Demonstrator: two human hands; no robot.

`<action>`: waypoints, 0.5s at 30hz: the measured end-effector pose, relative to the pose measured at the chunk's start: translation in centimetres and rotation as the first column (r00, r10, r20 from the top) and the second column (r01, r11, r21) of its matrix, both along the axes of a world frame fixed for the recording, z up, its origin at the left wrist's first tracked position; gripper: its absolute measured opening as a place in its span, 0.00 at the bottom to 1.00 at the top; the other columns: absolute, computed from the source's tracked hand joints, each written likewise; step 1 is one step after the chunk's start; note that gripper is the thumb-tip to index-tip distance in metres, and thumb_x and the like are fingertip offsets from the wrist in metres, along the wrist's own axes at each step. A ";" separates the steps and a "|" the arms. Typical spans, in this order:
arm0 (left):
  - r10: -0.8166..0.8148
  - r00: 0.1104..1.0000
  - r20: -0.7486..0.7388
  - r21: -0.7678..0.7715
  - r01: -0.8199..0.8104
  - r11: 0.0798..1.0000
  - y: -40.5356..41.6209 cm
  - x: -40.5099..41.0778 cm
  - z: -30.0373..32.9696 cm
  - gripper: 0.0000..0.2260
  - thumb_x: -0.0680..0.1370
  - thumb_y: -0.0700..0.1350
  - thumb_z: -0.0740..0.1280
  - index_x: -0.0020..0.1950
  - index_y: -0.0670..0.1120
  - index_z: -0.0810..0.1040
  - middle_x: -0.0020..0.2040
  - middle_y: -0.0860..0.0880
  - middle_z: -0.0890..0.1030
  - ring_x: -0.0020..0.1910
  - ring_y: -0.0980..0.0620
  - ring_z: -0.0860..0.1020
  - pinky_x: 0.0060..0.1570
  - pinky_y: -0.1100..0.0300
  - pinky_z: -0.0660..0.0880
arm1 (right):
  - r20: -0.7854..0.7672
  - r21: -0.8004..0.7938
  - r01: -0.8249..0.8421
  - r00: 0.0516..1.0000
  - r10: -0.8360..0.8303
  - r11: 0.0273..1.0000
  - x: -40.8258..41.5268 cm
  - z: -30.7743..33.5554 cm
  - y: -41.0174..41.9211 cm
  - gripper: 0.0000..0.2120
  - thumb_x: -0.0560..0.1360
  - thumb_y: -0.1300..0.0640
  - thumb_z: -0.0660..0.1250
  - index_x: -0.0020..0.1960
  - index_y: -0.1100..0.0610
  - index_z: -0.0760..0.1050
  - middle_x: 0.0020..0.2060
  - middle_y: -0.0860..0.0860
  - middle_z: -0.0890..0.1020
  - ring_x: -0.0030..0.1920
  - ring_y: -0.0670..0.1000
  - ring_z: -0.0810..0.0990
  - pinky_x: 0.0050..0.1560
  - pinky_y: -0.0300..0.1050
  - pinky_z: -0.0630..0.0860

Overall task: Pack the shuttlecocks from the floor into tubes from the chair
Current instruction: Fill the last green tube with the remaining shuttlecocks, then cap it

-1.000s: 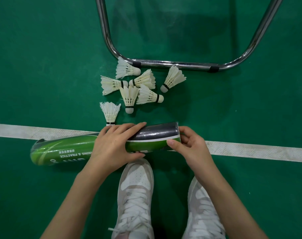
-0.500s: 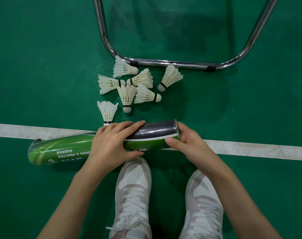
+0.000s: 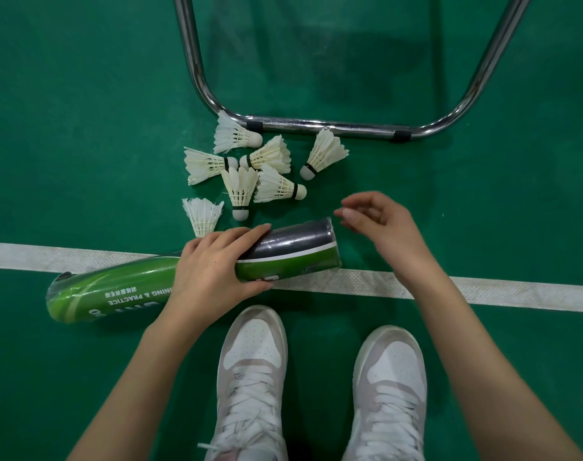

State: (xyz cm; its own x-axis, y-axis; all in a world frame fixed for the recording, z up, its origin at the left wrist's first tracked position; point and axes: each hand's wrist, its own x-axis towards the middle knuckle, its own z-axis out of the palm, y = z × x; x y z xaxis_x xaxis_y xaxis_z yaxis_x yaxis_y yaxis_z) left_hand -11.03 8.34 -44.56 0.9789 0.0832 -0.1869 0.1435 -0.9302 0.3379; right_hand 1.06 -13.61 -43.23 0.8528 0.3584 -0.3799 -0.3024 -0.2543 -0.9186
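Green court floor (image 3: 84,128) here, seven shuttlecocks (image 3: 240,191) scattered by the chair frame (image 3: 316,126). Our left hand (image 3: 213,271) grips the tube (image 3: 144,287); right hand (image 3: 380,224) hovers loose and empty. Grab feathers carelessly and we'd crush them.

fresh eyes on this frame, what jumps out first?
The green shuttlecock tube lying along the white court line, the left hand gripping its middle. Beyond it, seven white shuttlecocks sit clustered on the green floor by the chrome chair frame. The right hand hovers empty off the tube's dark end.
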 end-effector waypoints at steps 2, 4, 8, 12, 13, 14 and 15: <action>0.001 1.000 -0.005 0.002 -0.001 1.000 -0.1 0.0 -0.1 0.37 0.65 0.61 0.73 0.71 0.59 0.64 0.63 0.53 0.76 0.59 0.48 0.73 0.56 0.49 0.66 | 0.102 -0.095 0.025 0.995 -0.016 0.995 1.6 -1.2 0.6 0.09 0.74 0.62 0.67 0.54 0.56 0.75 0.52 0.54 0.81 0.51 0.47 0.78 0.56 0.36 0.74; 0.006 1.000 -0.016 0.001 -0.006 1.000 -0.2 0.0 -0.1 0.37 0.66 0.62 0.72 0.71 0.59 0.63 0.63 0.53 0.75 0.60 0.48 0.72 0.57 0.49 0.66 | 0.221 -0.198 0.037 0.975 0.008 0.979 3.2 -2.1 1.3 0.14 0.75 0.61 0.67 0.60 0.58 0.73 0.56 0.51 0.79 0.53 0.45 0.76 0.56 0.32 0.72; 0.009 0.999 -0.032 0.000 -0.009 1.000 -0.2 0.2 0.0 0.37 0.66 0.62 0.72 0.72 0.60 0.62 0.64 0.54 0.74 0.61 0.49 0.72 0.58 0.50 0.65 | 0.315 -0.293 0.015 0.946 0.081 0.956 6.2 -3.6 2.6 0.24 0.75 0.61 0.67 0.69 0.59 0.65 0.66 0.51 0.71 0.66 0.47 0.68 0.63 0.38 0.68; 0.015 0.999 -0.035 -0.007 -0.015 1.000 -0.2 0.3 0.1 0.37 0.66 0.62 0.72 0.72 0.60 0.62 0.64 0.54 0.74 0.61 0.49 0.72 0.58 0.50 0.65 | 0.286 -0.348 -0.010 0.951 0.116 0.938 7.9 -5.0 3.1 0.29 0.74 0.60 0.68 0.72 0.59 0.61 0.70 0.54 0.68 0.71 0.51 0.64 0.70 0.44 0.61; 0.013 0.999 -0.039 -0.007 -0.014 1.000 -0.2 0.3 0.1 0.37 0.66 0.62 0.72 0.72 0.60 0.62 0.64 0.54 0.74 0.61 0.49 0.71 0.58 0.51 0.65 | 0.276 -0.340 -0.013 0.955 0.113 0.940 8.1 -5.2 3.2 0.28 0.74 0.61 0.68 0.71 0.59 0.62 0.69 0.54 0.70 0.69 0.50 0.66 0.68 0.39 0.61; 0.012 0.999 -0.041 -0.007 -0.012 1.000 -0.2 0.3 0.1 0.37 0.66 0.62 0.71 0.72 0.60 0.62 0.64 0.54 0.74 0.61 0.49 0.71 0.58 0.51 0.64 | 0.267 -0.338 -0.013 0.958 0.109 0.941 8.2 -5.4 3.4 0.27 0.74 0.61 0.68 0.70 0.59 0.63 0.66 0.54 0.72 0.67 0.51 0.68 0.64 0.36 0.61; 0.010 0.999 -0.042 -0.008 -0.010 1.000 -0.2 0.3 0.1 0.37 0.66 0.62 0.71 0.72 0.60 0.61 0.64 0.54 0.74 0.61 0.49 0.71 0.58 0.51 0.64 | 0.265 -0.345 -0.008 0.959 0.106 0.938 8.4 -5.5 3.4 0.25 0.74 0.60 0.68 0.69 0.59 0.65 0.61 0.53 0.75 0.65 0.52 0.70 0.61 0.36 0.63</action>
State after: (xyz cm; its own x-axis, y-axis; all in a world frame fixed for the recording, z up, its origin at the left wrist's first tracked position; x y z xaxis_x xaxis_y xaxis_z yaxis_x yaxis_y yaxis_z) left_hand -10.75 8.18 -44.50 0.9692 0.0914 -0.2287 0.1673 -0.9258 0.3390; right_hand 9.42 -10.20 -48.74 0.9227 0.3015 -0.2401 -0.0260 -0.5726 -0.8194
